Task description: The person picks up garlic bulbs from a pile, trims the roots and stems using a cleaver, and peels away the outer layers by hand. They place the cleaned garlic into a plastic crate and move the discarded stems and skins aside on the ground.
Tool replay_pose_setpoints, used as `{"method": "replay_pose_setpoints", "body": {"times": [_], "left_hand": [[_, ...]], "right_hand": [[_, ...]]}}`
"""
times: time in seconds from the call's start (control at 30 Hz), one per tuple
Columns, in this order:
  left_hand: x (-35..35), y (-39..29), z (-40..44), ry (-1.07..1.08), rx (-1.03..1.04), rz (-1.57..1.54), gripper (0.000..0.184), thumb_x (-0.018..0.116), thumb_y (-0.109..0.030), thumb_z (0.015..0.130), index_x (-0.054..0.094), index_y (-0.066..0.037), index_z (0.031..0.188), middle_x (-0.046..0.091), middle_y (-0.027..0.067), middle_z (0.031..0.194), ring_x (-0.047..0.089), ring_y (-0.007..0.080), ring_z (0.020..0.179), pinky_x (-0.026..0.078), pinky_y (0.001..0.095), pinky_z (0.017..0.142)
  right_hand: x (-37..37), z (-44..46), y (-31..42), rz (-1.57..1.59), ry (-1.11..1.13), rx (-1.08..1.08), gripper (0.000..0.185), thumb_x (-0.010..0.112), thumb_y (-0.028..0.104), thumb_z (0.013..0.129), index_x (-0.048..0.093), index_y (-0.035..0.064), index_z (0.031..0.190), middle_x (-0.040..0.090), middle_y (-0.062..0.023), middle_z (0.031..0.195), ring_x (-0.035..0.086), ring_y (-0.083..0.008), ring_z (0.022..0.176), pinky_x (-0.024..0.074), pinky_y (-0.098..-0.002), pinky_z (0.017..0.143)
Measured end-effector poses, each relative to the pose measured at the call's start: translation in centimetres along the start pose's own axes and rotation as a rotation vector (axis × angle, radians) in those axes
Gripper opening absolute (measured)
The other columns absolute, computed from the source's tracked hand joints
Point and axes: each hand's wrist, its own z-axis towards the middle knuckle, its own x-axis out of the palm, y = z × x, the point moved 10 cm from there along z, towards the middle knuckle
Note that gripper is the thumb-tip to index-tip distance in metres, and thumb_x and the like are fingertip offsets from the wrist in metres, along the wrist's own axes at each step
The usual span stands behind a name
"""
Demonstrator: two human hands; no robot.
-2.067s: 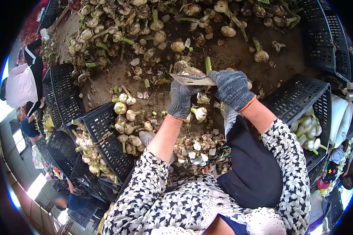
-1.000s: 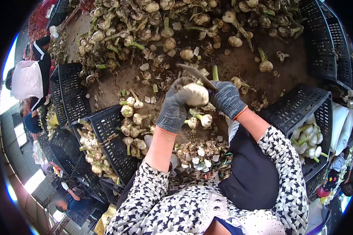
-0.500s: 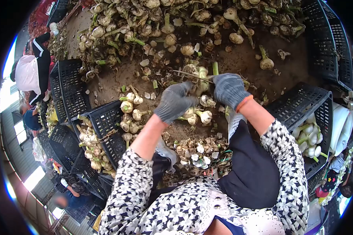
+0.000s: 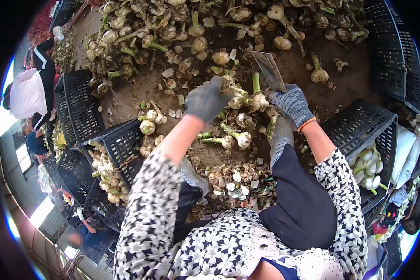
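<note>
My right grip [image 4: 291,106], in a grey knitted glove with an orange cuff, is pressed together around the near end of a flat grey metal blade [image 4: 269,71]; the blade slants up and away from me, pointing towards the heap, its handle hidden in my fingers. My left grip [image 4: 207,101], gloved in the same grey knit, is blurred; its fingers point across towards the right, near some soil-marked bulbs, and I cannot tell whether they are spread or pinching anything. Between my two grips sits a round, off-white garlic bulb with a thick green stalk [image 4: 259,102], just beside the right glove; nearer me, a pale bulb with a short green stem [image 4: 243,140] lies on the brown, dirt-covered ground [image 4: 126,95]. A black slatted plastic crate [image 4: 119,151] with garlic stands on my left; another black plastic crate [image 4: 354,122] on my right holds smooth white bulbs [image 4: 370,163]; ahead spreads a big heap of dirty, stalked garlic [image 4: 168,32].
</note>
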Motion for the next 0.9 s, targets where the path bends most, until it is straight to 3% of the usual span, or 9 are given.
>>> {"method": "replay_pose_setpoints", "body": {"times": [0.13, 0.23, 0.33, 0.37, 0.4, 0.53, 0.63, 0.8, 0.9], "left_hand": [[7.0, 3.9, 7.1, -0.044, -0.314, -0.742, 0.066, 0.062, -0.039, 0.069, 0.039, 0.004, 0.113, 0.053, 0.0195, 0.103, 0.051, 0.0273, 0.099, 0.04, 0.0369, 0.084], [6.2, 4.3, 5.8, -0.393, -0.447, -0.609, 0.054, 0.071, -0.028, 0.061, 0.046, 0.004, 0.098, 0.058, 0.0142, 0.087, 0.056, 0.0234, 0.084, 0.044, 0.0305, 0.077], [6.7, 5.5, 6.8, -0.509, -0.151, -0.961, 0.049, 0.072, -0.009, 0.059, 0.047, 0.003, 0.1, 0.058, 0.0133, 0.085, 0.057, 0.0201, 0.078, 0.047, 0.0275, 0.071], [6.5, 4.5, 5.6, -0.424, -0.081, -1.576, 0.044, 0.065, 0.008, 0.058, 0.047, 0.004, 0.099, 0.058, 0.0124, 0.083, 0.058, 0.0194, 0.07, 0.05, 0.0279, 0.062], [6.2, 4.2, 4.7, -0.36, -0.063, -1.718, 0.046, 0.058, 0.016, 0.059, 0.046, 0.003, 0.102, 0.058, 0.0122, 0.08, 0.058, 0.0186, 0.064, 0.051, 0.026, 0.056], [3.9, 1.0, -0.3, -0.191, 0.201, -1.817, 0.057, 0.056, 0.017, 0.061, 0.042, -0.003, 0.113, 0.055, 0.0124, 0.096, 0.059, 0.0204, 0.067, 0.053, 0.0268, 0.059], [3.0, 0.1, -2.5, -0.131, 0.214, -1.712, 0.058, 0.06, 0.009, 0.062, 0.039, -0.005, 0.115, 0.053, 0.01, 0.099, 0.057, 0.0163, 0.076, 0.051, 0.024, 0.063], [4.4, -0.1, -3.4, -0.063, 0.317, -1.716, 0.061, 0.067, -0.002, 0.063, 0.034, -0.003, 0.115, 0.053, 0.0096, 0.098, 0.054, 0.0144, 0.084, 0.048, 0.0247, 0.071], [5.2, 0.6, -3.3, -0.143, 0.242, -1.514, 0.052, 0.064, -0.008, 0.068, 0.037, -0.001, 0.112, 0.054, 0.0093, 0.095, 0.054, 0.0134, 0.081, 0.047, 0.0243, 0.07]], "right_hand": [[-0.5, -1.2, 0.2, 0.211, 0.043, 0.065, 0.031, 0.058, 0.029, 0.065, 0.062, 0.0081, 0.087, 0.06, -0.0163, 0.078, 0.057, -0.0298, 0.075, 0.0447, -0.0344, 0.069], [0.5, -0.8, 0.2, 0.179, 0.066, 0.035, 0.031, 0.057, 0.03, 0.066, 0.062, 0.0097, 0.089, 0.06, -0.0163, 0.077, 0.057, -0.029, 0.075, 0.0447, -0.0345, 0.069], [0.7, -0.5, 0.1, 0.145, 0.028, -0.006, 0.03, 0.056, 0.031, 0.067, 0.062, 0.0112, 0.089, 0.059, -0.0166, 0.078, 0.057, -0.0288, 0.074, 0.0449, -0.0349, 0.068], [0.3, -0.8, 0.6, 0.113, 0.028, -0.001, 0.029, 0.055, 0.03, 0.068, 0.062, 0.0115, 0.088, 0.06, -0.0155, 0.079, 0.057, -0.029, 0.072, 0.0452, -0.0354, 0.066], [0.0, -1.1, 1.1, 0.085, 0.028, 0.006, 0.028, 0.055, 0.03, 0.069, 0.062, 0.0118, 0.088, 0.06, -0.0143, 0.079, 0.057, -0.0292, 0.071, 0.0455, -0.036, 0.065], [-0.4, -1.9, 5.6, -0.133, -0.043, -0.181, 0.022, 0.055, 0.026, 0.069, 0.061, 0.0117, 0.085, 0.06, -0.011, 0.075, 0.057, -0.0288, 0.066, 0.0454, -0.0369, 0.06], [0.0, -4.8, 11.3, -0.356, -0.13, -0.657, 0.022, 0.058, 0.022, 0.067, 0.058, 0.013, 0.087, 0.058, -0.0067, 0.069, 0.057, -0.0241, 0.063, 0.0442, -0.0359, 0.056], [0.7, -7.1, 13.3, -0.45, -0.222, -0.781, 0.01, 0.051, 0.015, 0.066, 0.055, 0.0093, 0.074, 0.055, -0.0057, 0.058, 0.056, -0.0215, 0.053, 0.0406, -0.0368, 0.044], [1.7, -6.8, 12.5, -0.519, -0.085, -0.628, 0.026, 0.056, 0.016, 0.063, 0.056, 0.0104, 0.088, 0.058, -0.008, 0.07, 0.057, -0.0235, 0.065, 0.0431, -0.0352, 0.057]]}}
